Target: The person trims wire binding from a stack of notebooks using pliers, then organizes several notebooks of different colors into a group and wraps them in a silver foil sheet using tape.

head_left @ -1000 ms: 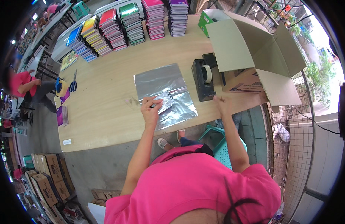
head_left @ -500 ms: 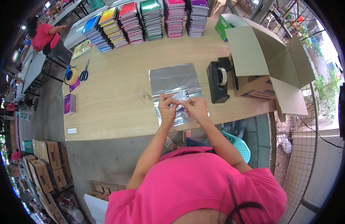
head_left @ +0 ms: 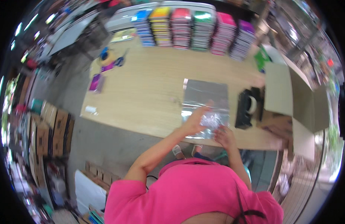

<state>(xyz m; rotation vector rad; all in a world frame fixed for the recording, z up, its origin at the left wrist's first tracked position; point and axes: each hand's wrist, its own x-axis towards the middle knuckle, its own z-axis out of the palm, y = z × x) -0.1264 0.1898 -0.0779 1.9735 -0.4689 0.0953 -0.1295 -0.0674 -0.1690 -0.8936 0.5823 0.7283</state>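
Note:
A stack of shiny silver-clear plastic bags (head_left: pixel 206 89) lies flat near the front edge of the table. Over its lower half is my left hand (head_left: pixel 194 121), fingers stretched out and thumb apart. My right hand (head_left: pixel 225 137) is at the bags' lower right corner, its fingers loosely bent and apart, a little blurred. Between the two hands shows a wrinkled, glossy patch of clear plastic (head_left: pixel 211 120); whether it is a separate piece I cannot tell. Neither hand visibly grips anything.
Right of the bags stands a black tape dispenser (head_left: pixel 244 110), beside an open cardboard box (head_left: pixel 278 89). Tall piles of notebooks (head_left: pixel 181 31) line the far edge. Scissors (head_left: pixel 121 59), a tape roll (head_left: pixel 108 59) and a small purple booklet pile (head_left: pixel 96 83) sit at the left.
My hands have moved apart from a pinch together over the plastic, and their fingers have opened. The whole view has turned, so the table and bags appear shifted right.

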